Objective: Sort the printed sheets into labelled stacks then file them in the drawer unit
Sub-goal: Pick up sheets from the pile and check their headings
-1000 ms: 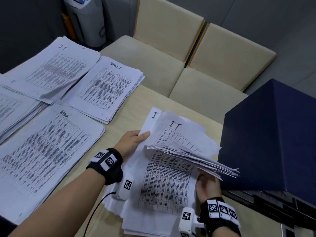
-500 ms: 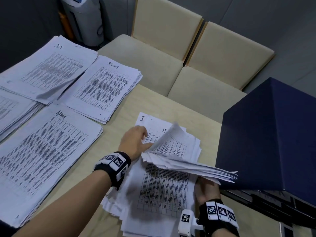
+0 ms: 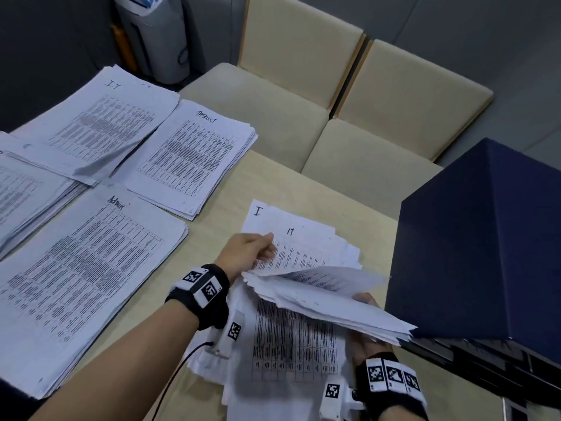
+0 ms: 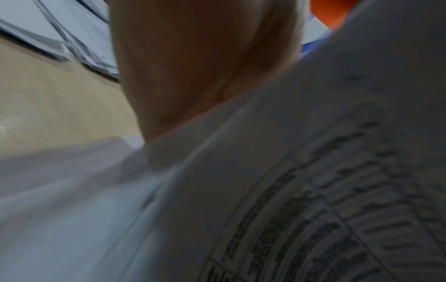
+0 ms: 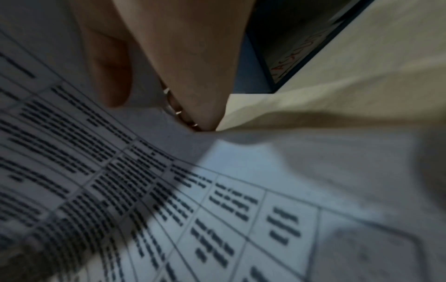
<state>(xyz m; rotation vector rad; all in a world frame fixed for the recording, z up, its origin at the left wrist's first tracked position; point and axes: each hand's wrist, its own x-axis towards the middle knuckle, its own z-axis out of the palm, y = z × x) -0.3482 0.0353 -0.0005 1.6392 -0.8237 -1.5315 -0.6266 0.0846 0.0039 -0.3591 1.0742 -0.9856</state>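
Note:
An untidy pile of printed sheets (image 3: 291, 344) lies on the table before me, with an "IT" sheet (image 3: 306, 241) at its far end. My right hand (image 3: 364, 323) holds a lifted bundle of sheets (image 3: 328, 296) from below, raised and fanned toward the right. My left hand (image 3: 258, 253) pinches the far left edge of the sheets by that bundle. Sorted stacks lie to the left: "IT" (image 3: 100, 123), a second labelled stack (image 3: 194, 159) and "Admin" (image 3: 79, 268). The wrist views show palm and blurred print (image 5: 169, 200) (image 4: 313, 209) only.
The dark blue drawer unit (image 3: 485, 244) stands close on the right, almost touching the lifted bundle. Another paper stack (image 3: 21, 196) sits at the far left. Two beige chairs (image 3: 303, 95) stand beyond the table edge, and a grey machine (image 3: 151, 31) stands behind.
My left hand slid from the pile's left edge in onto the sheets by the lifted bundle. The bundle in my right hand rose a little and fanned wider.

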